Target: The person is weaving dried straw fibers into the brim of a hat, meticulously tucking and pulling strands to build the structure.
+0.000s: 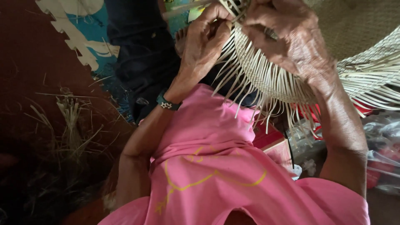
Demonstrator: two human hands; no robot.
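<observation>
Pale woven straw hat [266, 75], half finished with loose flat strips hanging from its edge, sits high in the head view, held up over my lap between both hands. It is the only view I have, and it looks steeply down. My left hand [204, 41] is closed in a pinch at the working edge near the top of the frame, fingertips pressed together on a few thin strips. My right hand [287, 37] lies over the outer curve of the weave, fingers curled down and shut on the strands beside the left hand's pinch; the fingertips themselves are hidden behind the knuckles, so I cannot tell which strip they have. The two hands are almost touching.

To do this plaiting well, I judge that the pinch should stay tight at the last crossing so the weave does not slacken, while the other hand feeds one strip at a time flat, not twisted, and keeps the hanging ends from tangling.

Below, a pink cloth garment with a yellow line drawing [216, 175] covers my lap. A dark beaded wristband [168, 103] circles the left wrist. Dry straw scraps [71, 121] lie on the dark red floor [25, 62] to the left, and red and clear packets [383, 141] sit at the right
</observation>
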